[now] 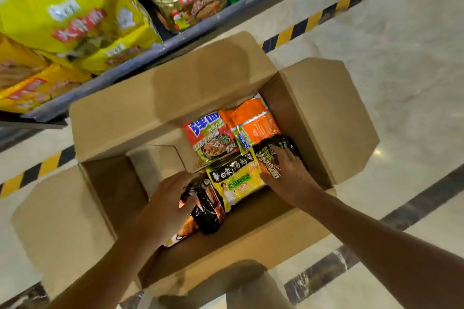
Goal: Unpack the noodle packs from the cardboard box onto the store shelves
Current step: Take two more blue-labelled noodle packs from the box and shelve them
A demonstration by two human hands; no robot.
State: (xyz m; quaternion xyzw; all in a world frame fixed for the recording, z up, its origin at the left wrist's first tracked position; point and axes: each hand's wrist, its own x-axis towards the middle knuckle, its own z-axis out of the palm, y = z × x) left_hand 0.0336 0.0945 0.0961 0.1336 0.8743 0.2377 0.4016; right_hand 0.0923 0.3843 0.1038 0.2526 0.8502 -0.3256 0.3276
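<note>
Both hands down in the cardboard box [313, 118] — left hand [163, 206] grips a black noodle pack [209, 211] by the near wall; right hand [288, 170] lies fingers spread on another black pack [273, 150] at the right wall. Shelf [175, 40] lies beyond the far flap.

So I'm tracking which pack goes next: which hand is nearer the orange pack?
Right. The right hand lies on the black pack just below the orange pack; the left hand is farther, lower left.
</note>
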